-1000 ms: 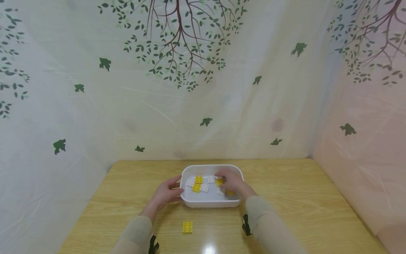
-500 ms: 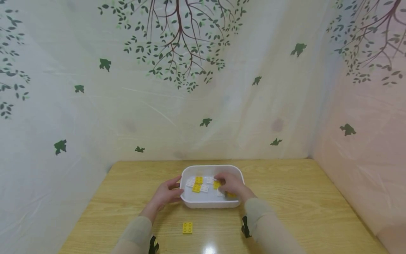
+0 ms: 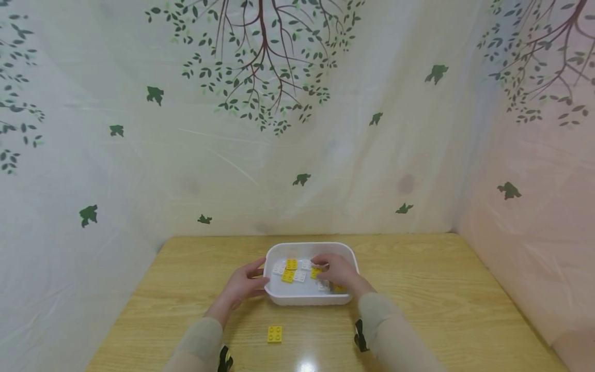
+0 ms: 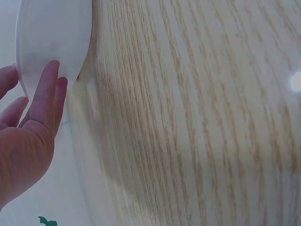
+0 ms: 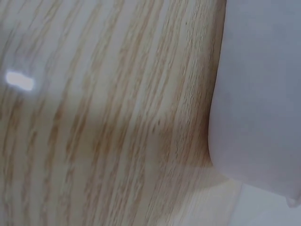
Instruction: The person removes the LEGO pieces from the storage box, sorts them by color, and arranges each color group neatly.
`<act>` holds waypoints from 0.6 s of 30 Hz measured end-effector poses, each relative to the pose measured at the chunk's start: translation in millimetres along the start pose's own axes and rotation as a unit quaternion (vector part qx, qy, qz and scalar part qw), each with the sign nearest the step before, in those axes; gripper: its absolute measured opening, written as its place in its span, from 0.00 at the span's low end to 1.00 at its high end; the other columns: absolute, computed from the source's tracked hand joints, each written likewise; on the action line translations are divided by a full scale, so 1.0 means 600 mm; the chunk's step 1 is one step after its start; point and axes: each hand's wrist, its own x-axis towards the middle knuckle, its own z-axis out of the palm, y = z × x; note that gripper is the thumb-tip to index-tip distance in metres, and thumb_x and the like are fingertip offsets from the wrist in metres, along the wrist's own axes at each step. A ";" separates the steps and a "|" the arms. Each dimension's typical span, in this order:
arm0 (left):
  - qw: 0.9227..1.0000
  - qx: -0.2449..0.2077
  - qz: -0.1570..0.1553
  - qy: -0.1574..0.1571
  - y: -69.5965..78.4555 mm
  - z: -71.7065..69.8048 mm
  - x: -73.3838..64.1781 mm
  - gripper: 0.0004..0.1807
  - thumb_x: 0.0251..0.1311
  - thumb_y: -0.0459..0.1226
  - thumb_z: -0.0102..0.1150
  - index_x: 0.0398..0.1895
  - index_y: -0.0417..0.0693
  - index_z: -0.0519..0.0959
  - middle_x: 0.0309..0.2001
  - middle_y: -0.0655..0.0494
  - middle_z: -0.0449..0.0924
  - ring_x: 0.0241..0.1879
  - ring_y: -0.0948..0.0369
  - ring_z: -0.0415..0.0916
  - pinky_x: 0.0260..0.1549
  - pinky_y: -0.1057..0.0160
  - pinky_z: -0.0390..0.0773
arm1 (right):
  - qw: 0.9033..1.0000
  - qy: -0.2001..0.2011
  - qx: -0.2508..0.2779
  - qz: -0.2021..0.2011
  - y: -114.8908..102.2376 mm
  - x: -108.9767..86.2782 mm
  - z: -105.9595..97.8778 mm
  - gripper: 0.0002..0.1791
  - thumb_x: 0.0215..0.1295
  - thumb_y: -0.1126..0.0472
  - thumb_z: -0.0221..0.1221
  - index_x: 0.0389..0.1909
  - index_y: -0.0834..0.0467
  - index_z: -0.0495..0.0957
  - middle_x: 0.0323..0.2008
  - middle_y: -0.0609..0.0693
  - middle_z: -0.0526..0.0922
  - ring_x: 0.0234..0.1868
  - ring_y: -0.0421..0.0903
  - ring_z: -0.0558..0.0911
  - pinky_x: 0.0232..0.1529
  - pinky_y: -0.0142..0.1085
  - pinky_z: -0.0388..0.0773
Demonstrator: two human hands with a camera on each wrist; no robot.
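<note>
A white plastic tray stands on the table with several flat yellow and white toy bricks inside. My left hand is at its left end, fingers spread and fairly straight, fingertips against the wall and rim; the left wrist view shows this hand on the outer wall. My right hand reaches over the right side into the tray, with curled fingers and thumb around a yellow brick. White bricks lie close to its fingertips. Part of another yellow brick shows under the palm. The right wrist view shows only the tray's outer wall, no hand.
One yellow four-stud brick lies on the wooden table in front of the tray. A pale curtain with printed trees and leaves hangs behind and along both sides.
My right hand has shifted slightly left and toward me inside the tray. The yellow brick at its fingers has moved the same way, and nearby white bricks have shifted slightly. My left hand stays put.
</note>
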 end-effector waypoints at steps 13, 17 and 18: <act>1.000 -0.007 -0.003 -0.005 0.001 -0.001 0.002 0.34 0.64 0.28 0.62 0.73 0.44 0.64 0.63 0.31 0.70 0.52 0.43 0.79 0.43 0.50 0.85 | 0.996 0.016 -0.092 0.015 0.008 0.011 0.007 0.25 0.52 0.59 0.75 0.53 0.57 0.82 0.49 0.50 0.84 0.51 0.49 0.80 0.59 0.48 0.76; 1.000 -0.006 -0.005 -0.003 0.000 -0.002 0.004 0.34 0.63 0.28 0.62 0.73 0.45 0.65 0.63 0.32 0.71 0.52 0.43 0.79 0.43 0.50 0.85 | 0.994 0.021 -0.107 0.024 0.009 0.013 0.009 0.27 0.49 0.57 0.76 0.52 0.57 0.83 0.46 0.47 0.84 0.46 0.45 0.78 0.58 0.47 0.76; 1.000 -0.008 -0.005 -0.002 0.000 -0.002 0.005 0.34 0.63 0.28 0.62 0.73 0.45 0.65 0.62 0.32 0.71 0.52 0.43 0.79 0.43 0.50 0.85 | 0.994 0.022 -0.107 0.026 0.009 0.012 0.010 0.27 0.49 0.57 0.77 0.52 0.57 0.83 0.46 0.47 0.84 0.46 0.46 0.78 0.58 0.47 0.75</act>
